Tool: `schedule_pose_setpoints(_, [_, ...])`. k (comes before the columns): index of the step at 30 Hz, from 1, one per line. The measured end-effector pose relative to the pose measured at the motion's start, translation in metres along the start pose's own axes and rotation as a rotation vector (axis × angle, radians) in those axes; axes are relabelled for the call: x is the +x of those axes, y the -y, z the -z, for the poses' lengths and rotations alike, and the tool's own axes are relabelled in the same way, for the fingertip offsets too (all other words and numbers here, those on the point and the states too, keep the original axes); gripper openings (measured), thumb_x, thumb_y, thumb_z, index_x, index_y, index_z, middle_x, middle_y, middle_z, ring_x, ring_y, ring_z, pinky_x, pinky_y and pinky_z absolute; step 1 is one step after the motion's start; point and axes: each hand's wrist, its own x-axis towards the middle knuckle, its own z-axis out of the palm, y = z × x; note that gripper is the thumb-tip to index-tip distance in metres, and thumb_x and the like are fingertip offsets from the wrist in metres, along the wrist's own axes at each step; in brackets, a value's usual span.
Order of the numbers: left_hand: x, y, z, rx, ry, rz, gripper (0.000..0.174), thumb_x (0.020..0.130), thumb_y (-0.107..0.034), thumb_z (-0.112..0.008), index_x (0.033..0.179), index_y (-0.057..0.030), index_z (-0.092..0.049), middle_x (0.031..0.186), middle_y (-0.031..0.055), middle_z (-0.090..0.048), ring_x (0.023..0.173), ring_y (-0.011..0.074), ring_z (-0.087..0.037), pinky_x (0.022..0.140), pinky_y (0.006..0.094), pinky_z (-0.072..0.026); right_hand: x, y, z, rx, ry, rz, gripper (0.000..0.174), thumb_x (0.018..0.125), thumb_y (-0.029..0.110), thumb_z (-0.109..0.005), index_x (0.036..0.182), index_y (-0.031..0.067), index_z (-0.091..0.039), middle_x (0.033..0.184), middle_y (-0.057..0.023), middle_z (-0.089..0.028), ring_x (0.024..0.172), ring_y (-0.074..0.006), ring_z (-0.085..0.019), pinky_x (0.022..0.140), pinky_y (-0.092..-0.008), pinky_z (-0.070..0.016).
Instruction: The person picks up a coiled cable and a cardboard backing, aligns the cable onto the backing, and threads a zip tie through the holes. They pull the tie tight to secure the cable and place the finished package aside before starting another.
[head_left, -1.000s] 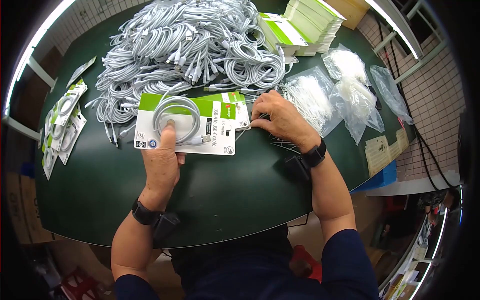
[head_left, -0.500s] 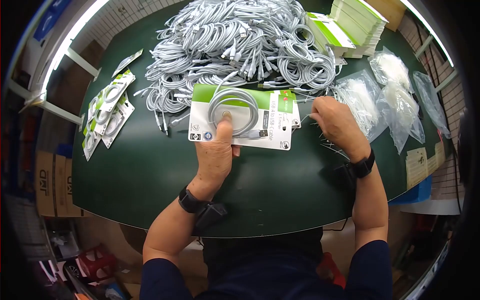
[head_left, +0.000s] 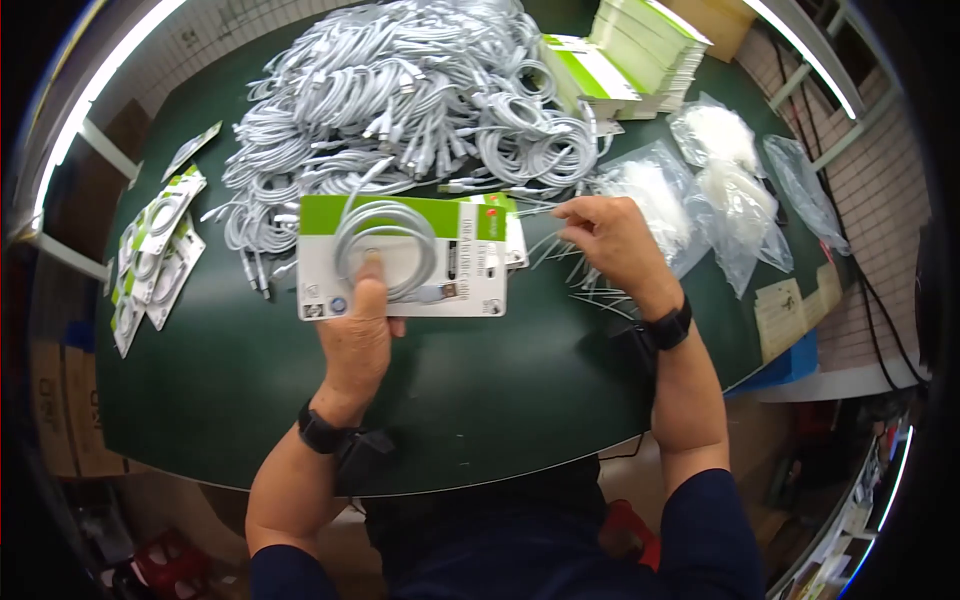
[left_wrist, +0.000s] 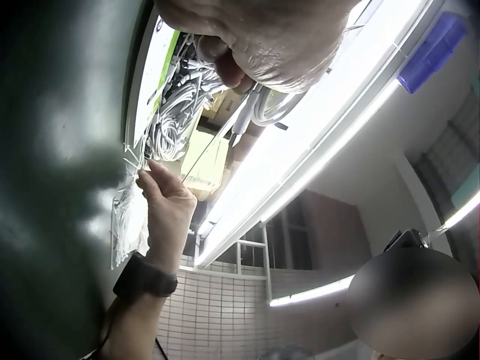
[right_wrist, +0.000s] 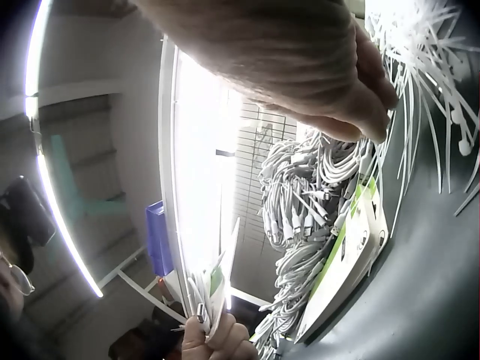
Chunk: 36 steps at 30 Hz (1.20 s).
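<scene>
My left hand holds a green-and-white packaging card printed "USB-A to USB-C cable". The thumb presses a coiled grey USB cable against its front, with the metal plug low on the right. My right hand is beside the card's right side, thumb and forefinger together. A thin white cable tie runs from those fingertips in the left wrist view. Loose cable ties hang and lie around the right hand. Another card lies partly hidden behind the held one.
A large heap of coiled cables covers the back of the green table. Stacked cards stand behind on the right. Bags of white ties lie at the right, and carded cables at the left.
The right hand has drawn back slightly from the card's right edge, by the loose ties. The left hand keeps its hold on card and coil. The head view swung and returned.
</scene>
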Motion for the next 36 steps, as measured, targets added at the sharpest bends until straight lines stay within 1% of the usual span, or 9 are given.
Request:
schedule_pose_setpoints(5, [0.003, 0.003, 0.004, 0.007, -0.007, -0.012, 0.023, 0.107, -0.014, -0.063, 0.127, -0.0039, -0.056, 0.094, 0.0049, -0.065, 0.055, 0.0073, -0.055, 0.04, 0.0229, -0.0429, -0.004, -0.015, -0.002, -0.278, 0.114, 0.04, 0.011, 0.095, 0.01, -0.07, 0.099, 0.0035, -0.077, 0.091, -0.0169, -0.074, 0.09, -0.0379, -0.072, 0.081, -0.045, -0.0569])
schedule_pose_setpoints(14, [-0.002, 0.003, 0.001, 0.004, 0.004, -0.043, 0.023, 0.107, -0.015, -0.064, 0.125, -0.0031, -0.057, 0.093, 0.0043, -0.065, 0.055, 0.0067, -0.055, 0.04, 0.023, -0.0432, -0.003, -0.006, 0.013, -0.306, 0.018, -0.111, 0.008, 0.094, 0.012, -0.072, 0.098, 0.0044, -0.074, 0.087, -0.0152, -0.072, 0.086, -0.0394, -0.069, 0.08, -0.0468, -0.0552])
schedule_pose_setpoints(18, [-0.008, -0.005, -0.007, 0.059, -0.023, -0.026, 0.023, 0.106, -0.013, -0.065, 0.124, -0.002, -0.057, 0.091, 0.0043, -0.066, 0.055, 0.0073, -0.056, 0.041, 0.023, -0.0441, 0.002, -0.005, 0.017, -0.324, -0.314, 0.31, 0.017, 0.091, 0.008, -0.076, 0.107, 0.0051, -0.071, 0.085, -0.0093, -0.071, 0.077, -0.0296, -0.069, 0.072, -0.0405, -0.0545])
schedule_pose_setpoints(21, [-0.017, -0.003, -0.006, 0.171, 0.008, -0.063, 0.019, 0.104, -0.011, -0.066, 0.12, -0.0013, -0.061, 0.09, 0.0052, -0.067, 0.056, 0.0081, -0.058, 0.043, 0.0245, -0.046, -0.002, 0.008, 0.021, 0.091, -0.194, -0.074, 0.023, 0.092, 0.004, -0.077, 0.114, 0.0046, -0.07, 0.087, -0.0039, -0.071, 0.073, -0.0161, -0.066, 0.066, -0.0312, -0.0529])
schedule_pose_setpoints(23, [-0.024, 0.001, -0.003, 0.219, 0.035, -0.094, 0.017, 0.103, -0.01, -0.067, 0.118, -0.0009, -0.064, 0.089, 0.0056, -0.068, 0.057, 0.0085, -0.059, 0.044, 0.0252, -0.0469, -0.001, 0.012, 0.018, 0.311, -0.163, -0.156, 0.022, 0.094, 0.004, -0.076, 0.116, 0.0034, -0.071, 0.089, -0.0038, -0.071, 0.074, -0.0138, -0.065, 0.066, -0.0291, -0.0528])
schedule_pose_setpoints(25, [-0.027, 0.016, 0.004, 0.477, 0.168, -0.415, 0.016, 0.096, -0.006, -0.071, 0.111, -0.0003, -0.072, 0.081, 0.0081, -0.068, 0.055, 0.0147, -0.062, 0.046, 0.0292, -0.0489, 0.0, 0.016, 0.013, 0.773, -0.06, -0.319, 0.021, 0.098, 0.004, -0.073, 0.119, 0.0009, -0.073, 0.093, -0.0036, -0.072, 0.075, -0.0092, -0.065, 0.065, -0.0249, -0.0524])
schedule_pose_setpoints(29, [-0.025, 0.032, 0.016, 0.481, 0.444, -0.66, 0.022, 0.088, -0.003, -0.075, 0.109, -0.0005, -0.077, 0.074, 0.0077, -0.066, 0.054, 0.0192, -0.063, 0.048, 0.0326, -0.0498, -0.005, 0.033, 0.018, 1.205, 0.123, -0.425, 0.022, 0.1, 0.004, -0.073, 0.12, -0.003, -0.072, 0.095, -0.0058, -0.073, 0.076, -0.0103, -0.067, 0.069, -0.0238, -0.056])
schedule_pose_setpoints(32, [-0.025, -0.023, -0.009, 0.68, 0.692, -0.879, 0.032, 0.081, -0.005, -0.079, 0.112, 0.0038, -0.075, 0.069, 0.0069, -0.062, 0.051, 0.0204, -0.06, 0.046, 0.0327, -0.0468, -0.005, 0.052, 0.024, 1.233, 0.15, -0.41, 0.024, 0.098, 0.003, -0.074, 0.122, -0.0042, -0.072, 0.095, -0.0065, -0.074, 0.077, -0.0107, -0.067, 0.071, -0.024, -0.0573])
schedule_pose_setpoints(36, [-0.029, -0.028, -0.015, 0.631, 0.783, -0.978, 0.036, 0.079, -0.007, -0.081, 0.111, 0.0079, -0.073, 0.068, 0.0059, -0.062, 0.05, 0.0168, -0.058, 0.044, 0.0316, -0.0439, -0.009, 0.055, 0.018, 1.178, 0.176, -0.26, 0.025, 0.096, 0.0, -0.076, 0.121, -0.0037, -0.074, 0.098, -0.0084, -0.075, 0.078, -0.0114, -0.069, 0.073, -0.0241, -0.0588])
